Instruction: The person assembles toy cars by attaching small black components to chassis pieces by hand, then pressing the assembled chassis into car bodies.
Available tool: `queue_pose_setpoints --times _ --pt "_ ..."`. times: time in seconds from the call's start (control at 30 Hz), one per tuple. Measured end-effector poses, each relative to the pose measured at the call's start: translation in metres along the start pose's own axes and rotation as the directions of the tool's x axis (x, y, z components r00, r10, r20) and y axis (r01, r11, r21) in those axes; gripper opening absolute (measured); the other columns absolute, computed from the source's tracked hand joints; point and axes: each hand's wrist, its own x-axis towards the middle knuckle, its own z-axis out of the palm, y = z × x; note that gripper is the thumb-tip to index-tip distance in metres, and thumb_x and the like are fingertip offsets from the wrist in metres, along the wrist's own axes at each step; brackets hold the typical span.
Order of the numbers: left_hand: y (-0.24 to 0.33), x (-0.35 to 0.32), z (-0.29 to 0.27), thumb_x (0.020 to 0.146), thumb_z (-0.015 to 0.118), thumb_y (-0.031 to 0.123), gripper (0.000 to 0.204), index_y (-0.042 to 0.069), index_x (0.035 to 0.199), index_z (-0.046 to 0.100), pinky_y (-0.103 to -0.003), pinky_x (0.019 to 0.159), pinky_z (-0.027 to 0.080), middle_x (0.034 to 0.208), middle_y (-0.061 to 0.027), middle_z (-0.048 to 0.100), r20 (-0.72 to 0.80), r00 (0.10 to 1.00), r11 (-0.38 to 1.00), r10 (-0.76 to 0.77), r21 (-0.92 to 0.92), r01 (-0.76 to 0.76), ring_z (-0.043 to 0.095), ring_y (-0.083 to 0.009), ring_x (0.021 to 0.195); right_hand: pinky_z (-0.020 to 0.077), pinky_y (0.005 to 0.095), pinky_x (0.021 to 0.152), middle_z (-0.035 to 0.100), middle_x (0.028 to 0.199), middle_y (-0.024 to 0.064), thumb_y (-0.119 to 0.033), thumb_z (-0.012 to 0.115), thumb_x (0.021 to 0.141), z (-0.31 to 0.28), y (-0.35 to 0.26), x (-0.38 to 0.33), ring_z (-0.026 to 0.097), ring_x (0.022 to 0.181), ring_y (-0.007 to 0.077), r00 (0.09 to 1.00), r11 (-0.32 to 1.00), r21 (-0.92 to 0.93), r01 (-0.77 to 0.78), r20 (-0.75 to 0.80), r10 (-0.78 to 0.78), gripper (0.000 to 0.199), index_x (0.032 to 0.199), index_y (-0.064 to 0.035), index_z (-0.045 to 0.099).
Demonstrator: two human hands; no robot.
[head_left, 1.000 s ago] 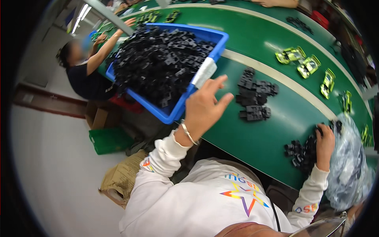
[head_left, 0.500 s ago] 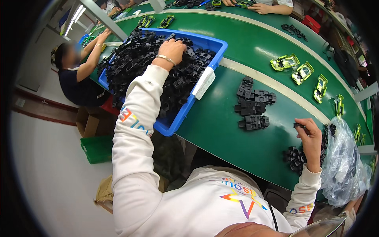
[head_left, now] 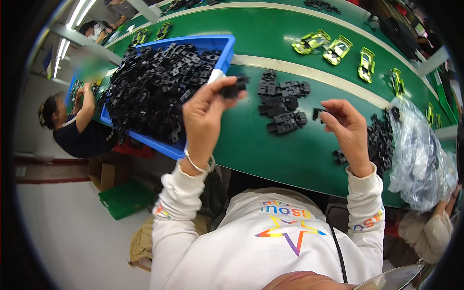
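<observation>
My left hand (head_left: 205, 116) is closed on a black plastic part (head_left: 233, 90), blurred by motion, held up over the table beside the blue bin (head_left: 229, 50). A heap of similar black parts (head_left: 154, 92) fills that bin. My right hand (head_left: 347, 133) pinches a small black piece (head_left: 317, 114) between thumb and fingers, apart from the left hand's part. Between the hands, farther back on the green table (head_left: 251, 150), several black moulded parts (head_left: 282, 106) lie in a cluster. By my right wrist is a pile of small black pieces (head_left: 379, 140).
A clear plastic bag (head_left: 418, 159) slumps at the table's right end. Several yellow-green toy car bodies (head_left: 337, 50) rest on the green strip beyond a pale rail (head_left: 309, 77). At the left sits another person (head_left: 79, 128), near a cardboard box (head_left: 108, 171) and a green crate (head_left: 126, 199).
My left hand has come out of the bin with a black part and moved right. My right hand, still pinching its small piece, has moved up and left toward it. The view has shifted.
</observation>
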Motion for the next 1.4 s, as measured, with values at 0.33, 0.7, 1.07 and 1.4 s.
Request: queue_pose_setpoints --times 0.33,0.7,1.07,1.4 --pt "-0.036 -0.054 0.079 0.102 0.056 0.019 0.029 -0.005 0.119 0.062 -0.027 0.081 0.059 0.112 -0.0132 0.068 0.281 0.889 0.773 -0.361 -0.443 0.454 0.07 -0.0197 0.1 0.0577 0.0277 0.069 0.068 0.097 0.0089 0.007 0.073 0.08 0.024 -0.012 -0.007 0.07 0.082 0.0193 0.814 0.782 -0.272 0.561 0.009 -0.581 0.023 0.101 -0.0021 0.07" --pt "-0.036 -0.056 0.085 0.095 0.062 0.002 0.049 -0.005 0.14 0.044 -0.025 0.086 0.055 0.117 -0.0121 0.066 0.268 0.893 0.824 -0.36 -0.357 0.44 0.066 -0.0153 0.102 0.0559 0.033 0.065 0.068 0.097 0.009 0.004 0.073 0.077 0.022 0.008 0.001 0.069 0.079 0.0251 0.704 0.592 -0.456 0.664 0.116 -0.7 0.022 0.096 -0.004 0.068" --pt "-0.045 -0.061 0.086 0.094 0.062 -0.005 0.058 -0.005 0.147 0.039 -0.026 0.088 0.054 0.114 -0.0101 0.064 0.218 0.902 0.828 -0.373 -0.359 0.43 0.062 -0.0113 0.102 0.0487 0.0326 0.067 0.066 0.095 0.0028 -0.007 0.072 0.071 0.018 -0.007 0.002 0.064 0.079 0.0203 0.656 0.334 -0.623 0.708 0.405 -0.636 0.023 0.094 -0.0072 0.069" --pt "-0.039 -0.061 0.09 0.092 0.065 -0.002 0.055 -0.004 0.144 0.045 -0.023 0.083 0.054 0.112 -0.0096 0.066 0.192 0.916 0.852 -0.353 -0.338 0.399 0.064 -0.0103 0.096 0.048 0.0347 0.067 0.065 0.094 0.0044 -0.007 0.075 0.08 0.027 0.005 -0.008 0.065 0.078 0.0234 0.809 0.643 -0.548 0.534 0.112 -0.576 0.012 0.091 -0.007 0.071"
